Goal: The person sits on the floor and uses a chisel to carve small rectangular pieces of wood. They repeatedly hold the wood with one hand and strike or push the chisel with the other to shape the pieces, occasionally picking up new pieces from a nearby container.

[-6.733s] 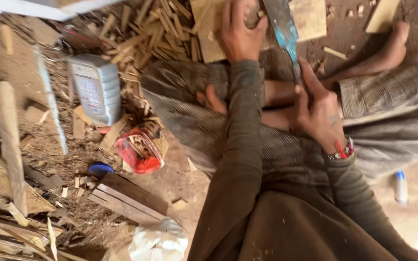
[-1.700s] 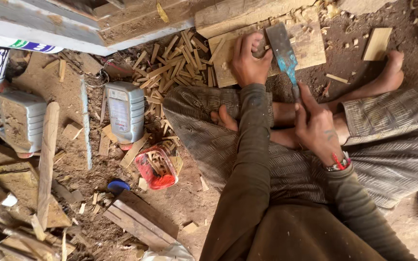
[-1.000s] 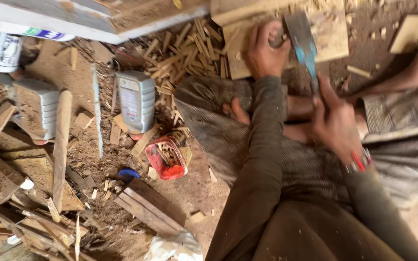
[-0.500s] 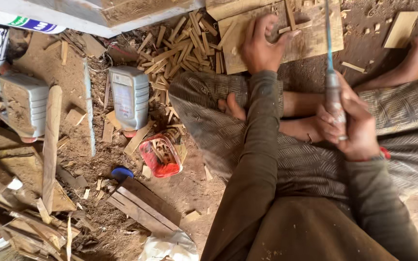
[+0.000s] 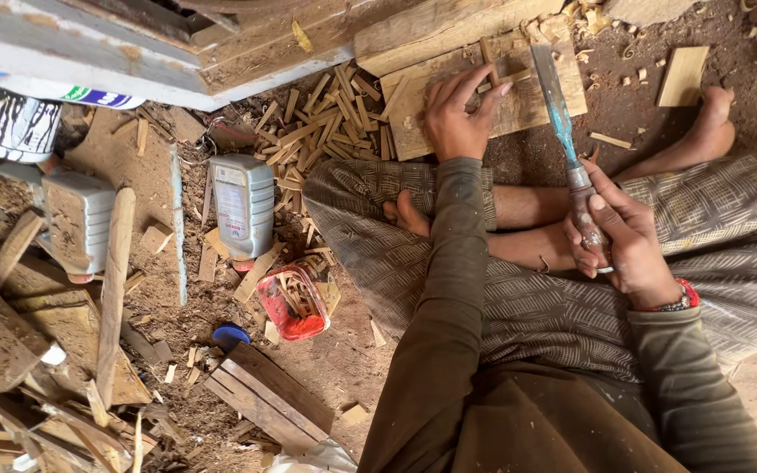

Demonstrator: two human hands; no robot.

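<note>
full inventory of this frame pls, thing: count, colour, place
wooden board: 1, pale brown, top centre on the dirt floor
chisel: 1, steel blade with blue smears, brown handle, tip on the board
small wood stick: 1, tan, on the board by the fingers
cut wood sticks: a heap, tan, left of the board
plastic jugs: 2, grey-white, left of the legs
red tub: 1, red, holding wood scraps, near the knee
blue cap: 1, blue, below the jugs
paint can: 1, white and dark, top left
wood offcut: 1, tan, top right
left hand: pressing on the board
right hand: gripping the chisel handle
</note>
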